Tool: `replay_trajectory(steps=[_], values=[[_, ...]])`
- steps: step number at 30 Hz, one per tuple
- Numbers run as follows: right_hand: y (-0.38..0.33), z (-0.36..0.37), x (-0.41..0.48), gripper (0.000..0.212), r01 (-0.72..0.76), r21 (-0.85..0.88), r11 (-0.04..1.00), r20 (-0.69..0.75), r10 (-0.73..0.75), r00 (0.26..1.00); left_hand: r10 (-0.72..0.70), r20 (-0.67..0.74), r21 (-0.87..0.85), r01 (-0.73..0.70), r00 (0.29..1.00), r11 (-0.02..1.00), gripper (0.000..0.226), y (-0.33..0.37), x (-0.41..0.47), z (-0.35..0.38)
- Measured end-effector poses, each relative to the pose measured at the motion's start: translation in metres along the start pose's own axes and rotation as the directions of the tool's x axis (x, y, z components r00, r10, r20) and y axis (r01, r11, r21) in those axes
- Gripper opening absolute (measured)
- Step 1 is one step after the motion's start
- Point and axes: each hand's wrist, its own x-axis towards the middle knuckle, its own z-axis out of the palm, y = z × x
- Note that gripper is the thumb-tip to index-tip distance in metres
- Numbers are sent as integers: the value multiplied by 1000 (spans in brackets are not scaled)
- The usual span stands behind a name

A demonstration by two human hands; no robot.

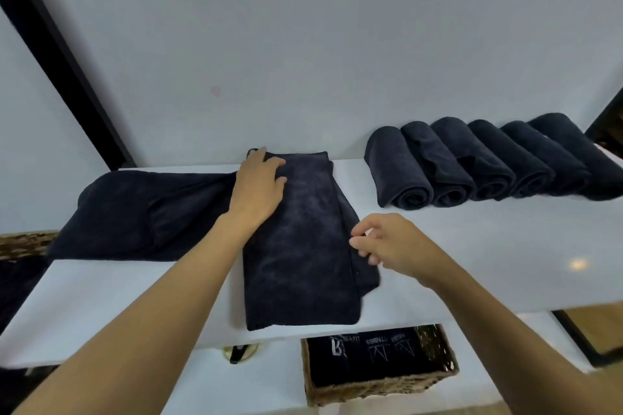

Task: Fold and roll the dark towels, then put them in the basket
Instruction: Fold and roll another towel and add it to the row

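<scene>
Your left hand (pixel 259 187), fingers lightly spread, pressing flat on the far corner of the folded dark towel (pixel 303 246) at frame centre, your right hand (pixel 392 244), fingers loosely curled at its right edge, grip unclear, rolled towels (pixel 472 162) upper right, basket (pixel 381 389) lower centre

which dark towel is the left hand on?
The flat folded towel in the middle: the left hand rests on its far end. The six rolled towels sit in a row to its right, the loose heap to its left.
</scene>
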Motion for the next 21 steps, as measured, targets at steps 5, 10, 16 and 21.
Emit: replay_trajectory(steps=[5,10,16,21], values=[[5,-19,-7,9,-86,6,996,114,84,990,414,243,-131,-393,877,910,48,45,-69,-11],[3,-6,-13,32,-67,-210,975,-13,66,998,436,523,161,-587,732,793,99,62,-120,-13],[5,-1,-35,21,-98,-21,995,2,98,995,643,258,95,-681,721,726,54,43,-145,-10],[10,3,-58,21,-142,170,975,61,134,989,296,-25,-282,-291,955,914,16,47,-130,-36]])
